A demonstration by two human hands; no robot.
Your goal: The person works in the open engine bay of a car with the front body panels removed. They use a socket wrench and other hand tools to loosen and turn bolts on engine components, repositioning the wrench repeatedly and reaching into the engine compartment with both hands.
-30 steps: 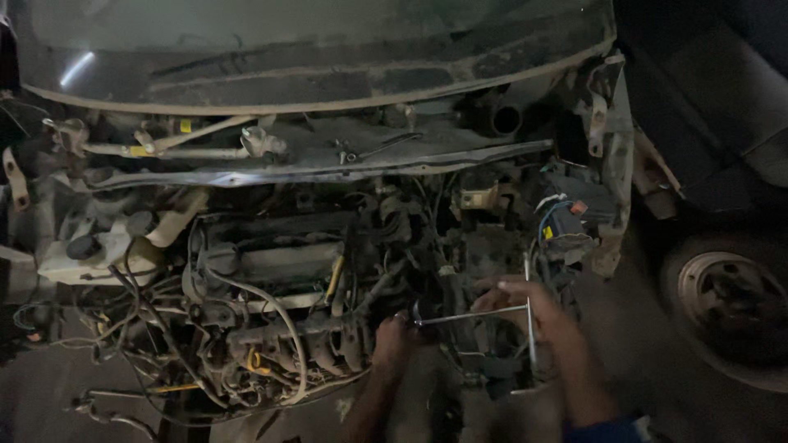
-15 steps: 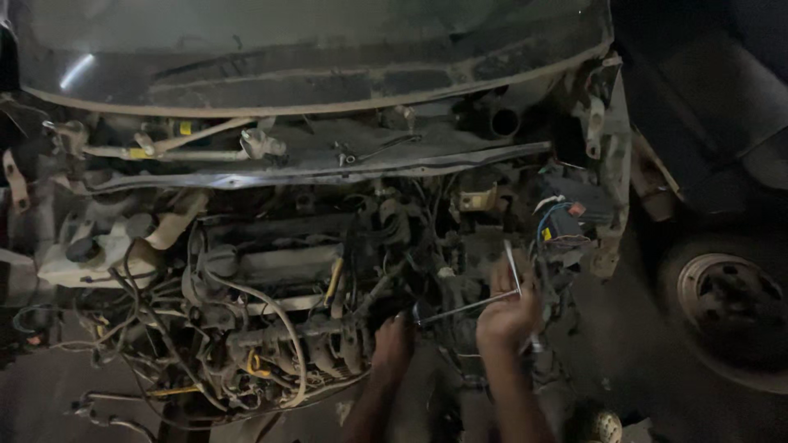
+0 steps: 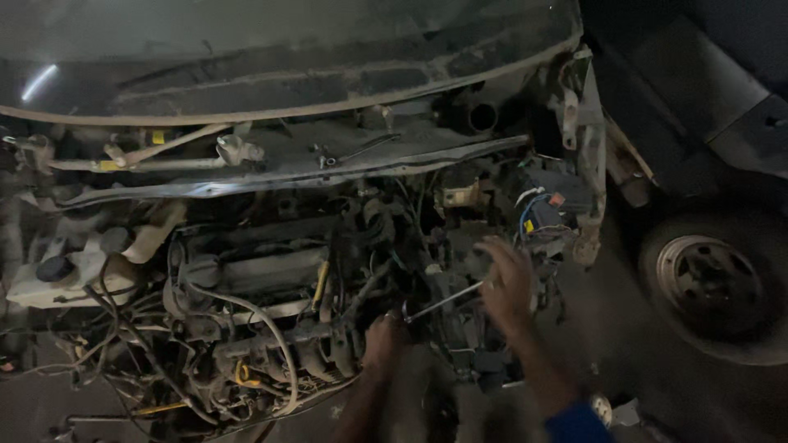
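I look down into a dirty car engine bay (image 3: pixel 271 279) full of hoses and wires. My right hand (image 3: pixel 507 283) grips the end of a long thin metal wrench (image 3: pixel 443 300) that slants down-left toward the engine's right side. My left hand (image 3: pixel 384 338) rests low at the wrench's far end, fingers closed around the tool head or a part there; what it holds is too dark to tell. A blue cuff (image 3: pixel 574 422) shows on my right arm.
The windscreen (image 3: pixel 271 49) spans the top. A white fluid reservoir (image 3: pixel 74 275) sits at the left. A fuse box with coloured wires (image 3: pixel 546 209) lies right of my hand. A wheel (image 3: pixel 714 283) stands at the right.
My right hand has shifted up and to the right along the wrench, swinging its handle. My left hand has stayed at about the same low spot by the engine.
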